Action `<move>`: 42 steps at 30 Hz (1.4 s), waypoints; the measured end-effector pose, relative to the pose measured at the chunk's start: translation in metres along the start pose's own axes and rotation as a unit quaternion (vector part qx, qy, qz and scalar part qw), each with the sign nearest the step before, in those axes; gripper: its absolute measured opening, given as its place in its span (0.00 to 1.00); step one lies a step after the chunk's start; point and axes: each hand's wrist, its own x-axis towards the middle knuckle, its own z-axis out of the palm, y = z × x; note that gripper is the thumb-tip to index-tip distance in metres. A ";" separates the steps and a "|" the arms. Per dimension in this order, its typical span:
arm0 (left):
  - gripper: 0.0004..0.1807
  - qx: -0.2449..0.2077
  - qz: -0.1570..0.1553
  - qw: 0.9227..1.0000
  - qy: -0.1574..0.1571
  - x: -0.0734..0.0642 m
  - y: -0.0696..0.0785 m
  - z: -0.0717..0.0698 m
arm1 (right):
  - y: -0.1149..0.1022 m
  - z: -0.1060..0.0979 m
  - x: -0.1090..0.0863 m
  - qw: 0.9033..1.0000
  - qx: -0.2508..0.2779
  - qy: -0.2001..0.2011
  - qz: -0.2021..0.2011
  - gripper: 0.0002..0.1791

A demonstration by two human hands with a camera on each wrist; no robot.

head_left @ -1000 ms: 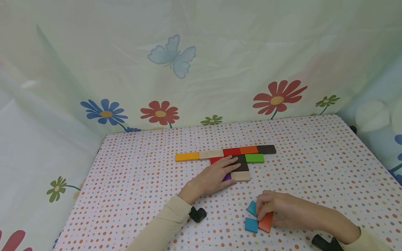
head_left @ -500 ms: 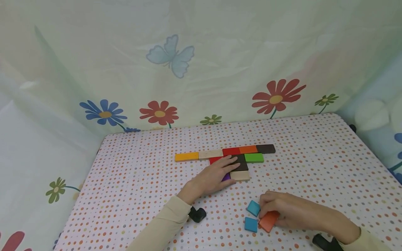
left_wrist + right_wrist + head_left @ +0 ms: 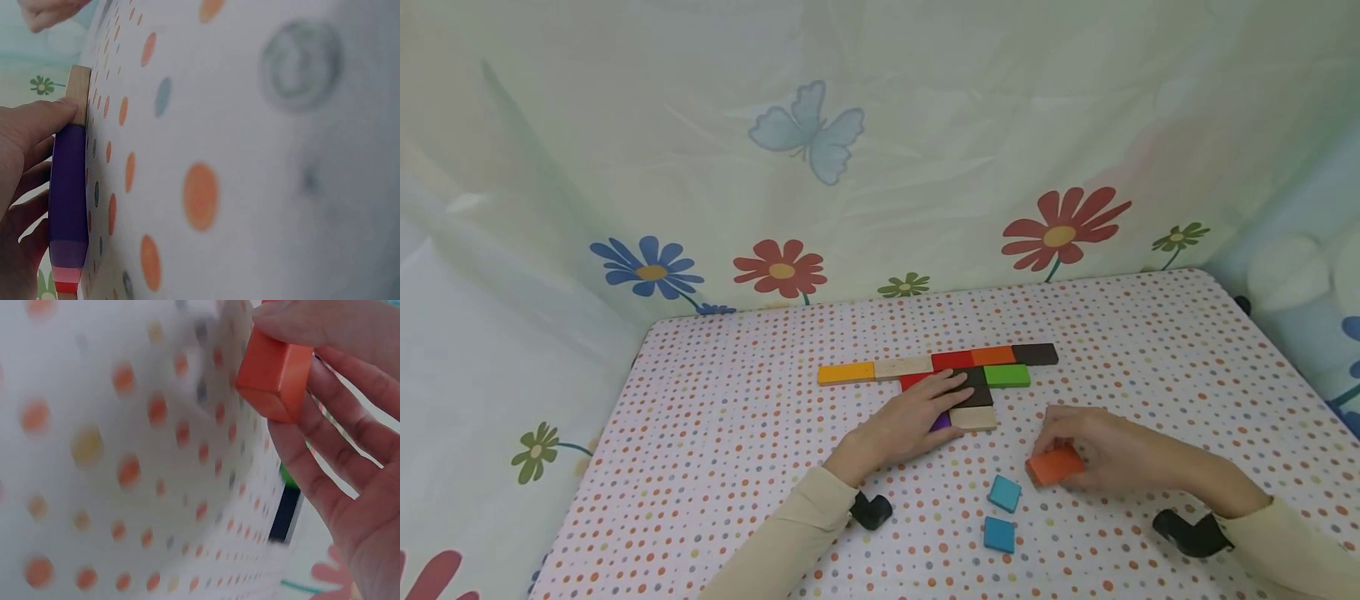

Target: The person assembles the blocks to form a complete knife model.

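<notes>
Flat coloured blocks lie joined in rows on the dotted tabletop. My left hand (image 3: 904, 427) rests on the nearer rows with fingers spread, over red (image 3: 912, 382), dark (image 3: 976, 397) and purple blocks. In the left wrist view, its thumb touches the end of a beige block (image 3: 79, 94) beside the purple block (image 3: 67, 181). My right hand (image 3: 1116, 450) pinches an orange block (image 3: 1056, 465) between thumb and fingers, to the right of the rows. The right wrist view shows that orange block (image 3: 269, 372) tilted, with the thumb on one face.
Two small blue square blocks (image 3: 1004, 493) lie on the table in front of the rows. The back row runs from a yellow block (image 3: 846, 373) to a dark block (image 3: 1035, 354). A green block (image 3: 1007, 376) sits below it. A flowered cloth backdrop (image 3: 880, 233) stands behind.
My right hand has moved the orange block away from the blue blocks, toward the far side and slightly right. The left hand stays on the rows.
</notes>
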 end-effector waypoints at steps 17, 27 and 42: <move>0.33 0.000 -0.002 1.000 -0.004 0.001 0.000 0.001 | 0.019 -0.011 0.043 0.985 -0.107 0.111 0.071 0.21; 0.33 -0.004 -0.006 1.000 -0.005 0.001 -0.001 0.000 | 0.012 -0.007 0.053 0.981 -0.129 0.121 0.082 0.20; 0.33 -0.005 -0.006 1.000 -0.003 0.001 -0.001 0.001 | 0.001 -0.001 0.062 0.970 -0.176 0.143 0.087 0.20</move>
